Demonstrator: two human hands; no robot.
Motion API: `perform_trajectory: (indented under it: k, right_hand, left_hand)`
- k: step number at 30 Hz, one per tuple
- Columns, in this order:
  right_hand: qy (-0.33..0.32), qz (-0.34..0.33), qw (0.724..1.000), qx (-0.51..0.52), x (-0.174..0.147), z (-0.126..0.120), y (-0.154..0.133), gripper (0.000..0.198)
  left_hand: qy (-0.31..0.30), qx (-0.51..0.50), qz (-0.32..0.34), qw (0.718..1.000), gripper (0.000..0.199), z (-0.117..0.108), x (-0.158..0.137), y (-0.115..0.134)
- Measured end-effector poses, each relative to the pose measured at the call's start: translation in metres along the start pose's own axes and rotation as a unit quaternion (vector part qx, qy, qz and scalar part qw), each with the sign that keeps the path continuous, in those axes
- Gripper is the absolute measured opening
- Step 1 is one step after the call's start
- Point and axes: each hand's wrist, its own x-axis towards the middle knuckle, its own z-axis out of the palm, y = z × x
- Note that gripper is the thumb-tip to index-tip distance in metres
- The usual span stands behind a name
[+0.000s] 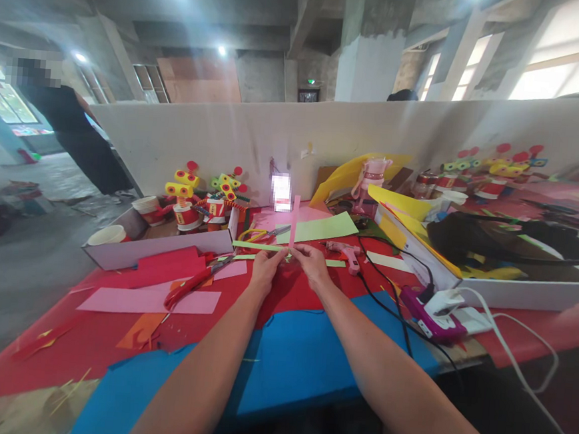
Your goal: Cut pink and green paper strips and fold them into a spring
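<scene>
My left hand (266, 269) and my right hand (310, 265) meet over the red table covering, fingertips pinched together on paper strips. A pink paper strip (295, 221) stands up from between my fingers. A light green strip (257, 246) sticks out to the left of my left fingers. More green paper (336, 263) shows just past my right hand. How the strips join is hidden by the fingers. Right of my right hand lies a pink glue gun (347, 255). Left of my left hand are red-handled scissors (188, 288), and behind it yellow-handled scissors (255, 234).
Paper figures (187, 212) stand in a shallow box (161, 250) at left. A purple power strip (429, 315) with cords lies at right, before a white box (529, 293) holding a black item. A light green sheet (318, 229) lies behind my hands. A person (76, 126) stands at far left.
</scene>
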Motion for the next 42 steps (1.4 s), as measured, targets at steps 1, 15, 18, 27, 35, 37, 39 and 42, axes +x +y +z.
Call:
perform_trajectory:
  k: [1,15,18,27,35,37,39,42]
  right_hand:
    - [-0.005,-0.005,1.0,-0.005,-0.001,0.0,0.0,0.033]
    - [-0.037,0.043,0.998,0.029,-0.006,0.001,-0.008,0.035]
    - [-0.039,0.077,0.995,0.052,-0.006,-0.001,-0.011,0.037]
    - [0.005,0.06,0.995,0.076,-0.003,0.002,-0.003,0.037]
    - [0.018,0.01,0.999,-0.035,-0.003,0.001,0.003,0.03]
    - [0.019,0.002,0.998,-0.057,-0.004,0.001,0.001,0.03]
    - [0.024,-0.007,0.997,-0.078,-0.005,0.001,-0.001,0.03]
    - [0.031,-0.02,0.996,-0.078,-0.006,0.001,-0.005,0.027]
  left_hand:
    - [-0.001,0.006,0.003,1.0,0.035,0.0,0.0,0.0]
    - [0.003,0.06,0.027,0.998,0.031,-0.004,0.001,0.0]
    - [0.003,0.083,0.034,0.996,0.028,-0.003,0.0,0.003]
    - [-0.021,0.009,0.01,1.0,0.034,0.0,-0.001,0.001]
    - [0.002,0.019,0.007,1.0,0.032,0.001,-0.001,0.003]
    - [0.011,0.026,0.014,1.0,0.032,0.001,-0.001,0.004]
    - [0.014,0.033,0.019,0.999,0.031,0.001,0.0,0.003]
    - [0.012,0.038,0.016,0.999,0.03,0.0,0.0,0.003]
